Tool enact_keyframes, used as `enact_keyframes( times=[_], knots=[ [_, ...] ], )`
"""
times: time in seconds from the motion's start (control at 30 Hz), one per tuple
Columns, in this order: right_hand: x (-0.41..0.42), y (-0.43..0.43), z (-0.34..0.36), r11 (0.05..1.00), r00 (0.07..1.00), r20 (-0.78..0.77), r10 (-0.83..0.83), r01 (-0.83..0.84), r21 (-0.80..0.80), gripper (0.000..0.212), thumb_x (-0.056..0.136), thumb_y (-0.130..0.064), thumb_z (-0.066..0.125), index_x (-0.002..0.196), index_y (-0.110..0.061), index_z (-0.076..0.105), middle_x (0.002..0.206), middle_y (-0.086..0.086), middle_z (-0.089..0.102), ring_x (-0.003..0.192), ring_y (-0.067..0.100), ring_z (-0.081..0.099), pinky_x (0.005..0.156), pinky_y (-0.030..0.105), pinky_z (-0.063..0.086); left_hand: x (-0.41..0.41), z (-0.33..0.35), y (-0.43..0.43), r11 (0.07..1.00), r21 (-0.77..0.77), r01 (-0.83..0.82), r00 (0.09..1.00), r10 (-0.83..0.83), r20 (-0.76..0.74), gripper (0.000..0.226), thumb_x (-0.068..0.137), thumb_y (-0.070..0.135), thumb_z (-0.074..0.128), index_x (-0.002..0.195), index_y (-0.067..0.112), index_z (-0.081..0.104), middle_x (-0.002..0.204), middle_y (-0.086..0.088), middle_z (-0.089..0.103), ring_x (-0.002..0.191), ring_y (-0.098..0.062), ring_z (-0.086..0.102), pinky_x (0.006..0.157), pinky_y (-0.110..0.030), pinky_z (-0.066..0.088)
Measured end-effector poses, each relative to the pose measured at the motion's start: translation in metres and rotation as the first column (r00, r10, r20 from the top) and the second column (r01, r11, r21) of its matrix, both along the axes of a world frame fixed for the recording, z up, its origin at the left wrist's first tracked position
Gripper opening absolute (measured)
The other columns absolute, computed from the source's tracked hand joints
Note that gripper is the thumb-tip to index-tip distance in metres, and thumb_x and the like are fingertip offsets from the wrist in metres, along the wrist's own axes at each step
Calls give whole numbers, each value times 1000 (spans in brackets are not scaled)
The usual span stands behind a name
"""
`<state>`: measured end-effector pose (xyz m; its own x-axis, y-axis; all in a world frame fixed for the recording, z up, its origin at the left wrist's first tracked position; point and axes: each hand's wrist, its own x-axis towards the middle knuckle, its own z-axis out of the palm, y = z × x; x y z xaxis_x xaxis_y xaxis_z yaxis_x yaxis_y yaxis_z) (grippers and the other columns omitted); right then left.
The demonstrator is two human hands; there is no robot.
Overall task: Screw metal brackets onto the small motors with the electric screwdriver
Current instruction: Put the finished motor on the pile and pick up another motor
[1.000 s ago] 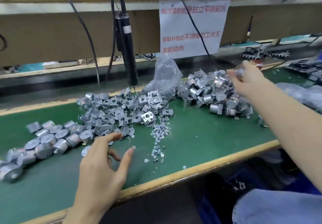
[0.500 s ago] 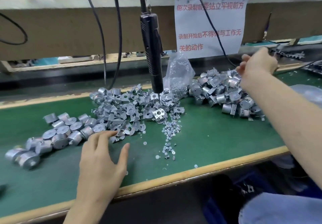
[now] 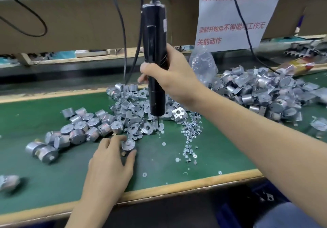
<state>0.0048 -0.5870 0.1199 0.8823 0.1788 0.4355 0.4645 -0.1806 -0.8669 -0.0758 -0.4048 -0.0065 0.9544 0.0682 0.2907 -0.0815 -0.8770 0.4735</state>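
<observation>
The small motor being worked on stands on the green table near its front edge, shaft end up. The left hand pinches it, fingertips on its far side and thumb against its near side, palm resting low on the mat.

Behind and to the right of that motor, the black electric screwdriver hangs upright from a hook and cable overhead. The right hand is wrapped round the lower half of its barrel, fingers curled across the front. Its bit points down over the near edge of the pile of loose metal brackets, well apart from the pinched motor; whether the tip touches a bracket cannot be told.

Bare round motors lie in a loose group to the left of the brackets, just beyond the left hand. A trail of small screws and washers runs toward the front edge between the two forearms. One bracket sits apart beside the screwdriver's tip, under the right wrist.

Farther right, behind the right forearm, is a bigger heap of motors with brackets. A clear plastic bag stands behind the heaps, under a paper notice with red writing.
</observation>
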Motion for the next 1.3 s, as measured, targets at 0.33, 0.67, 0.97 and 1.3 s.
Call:
enact_keyframes(
  times=[0.33,0.67,0.97,1.3],
  knots=[
    [17,0,-28,939,998,-59,37,-14,344,62,98,-56,32,91,2,54,58,10,49,44,23,45,44,30,39,5,-11,-5,985,-2,171,985,-171,38,32,79,49,73,104,32,62,90,16,54,84,-13,59,70,-31,45],
    [18,-5,-42,940,987,-135,91,-40,340,69,94,-62,31,87,3,55,55,12,46,41,22,40,44,31,35,2,-8,-3,979,-27,203,979,-202,34,34,75,63,63,98,38,57,78,20,53,79,-4,53,68,-29,42],
    [12,-13,-48,942,993,-86,76,-43,333,84,69,-86,48,87,-4,51,55,7,49,42,21,43,43,28,36,5,-9,-6,991,-33,127,992,-126,13,34,73,62,69,86,34,53,73,17,55,74,-6,54,63,-29,39],
    [10,-21,-51,945,997,-72,22,3,326,84,66,-89,49,79,-6,48,54,4,50,43,22,45,44,28,37,4,-11,-7,991,12,133,991,-134,12,35,76,64,63,92,34,56,86,16,52,85,-7,59,66,-29,38]
  ],
)
